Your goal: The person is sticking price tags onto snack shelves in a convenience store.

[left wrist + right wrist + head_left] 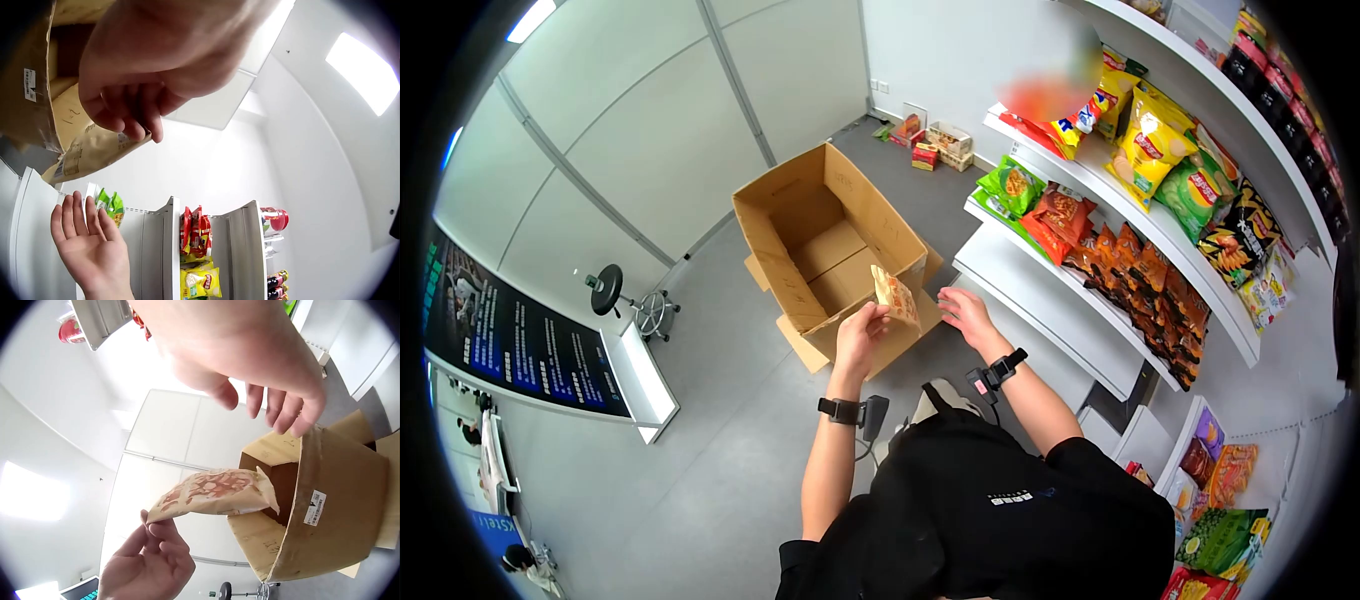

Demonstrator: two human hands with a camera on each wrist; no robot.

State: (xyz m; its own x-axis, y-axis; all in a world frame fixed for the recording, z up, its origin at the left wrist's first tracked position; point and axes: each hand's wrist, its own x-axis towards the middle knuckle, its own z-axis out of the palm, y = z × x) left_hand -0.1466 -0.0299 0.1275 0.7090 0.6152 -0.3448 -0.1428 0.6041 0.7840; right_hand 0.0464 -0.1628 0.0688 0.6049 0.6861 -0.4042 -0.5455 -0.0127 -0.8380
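Note:
My left hand pinches one end of a beige snack bag with a reddish printed picture. In the right wrist view the bag stretches out from the left hand's fingertips, its far end overlapping the box opening. Beyond it stands a large open cardboard box on the floor, flaps folded outward. My right hand is held off to the bag's right, fingers apart and holding nothing; the left wrist view shows its palm facing up.
White shelves on the right carry yellow chip bags, orange-red bags and several brown bags. A black stool stands to the left. Small cartons sit on the floor by the back wall.

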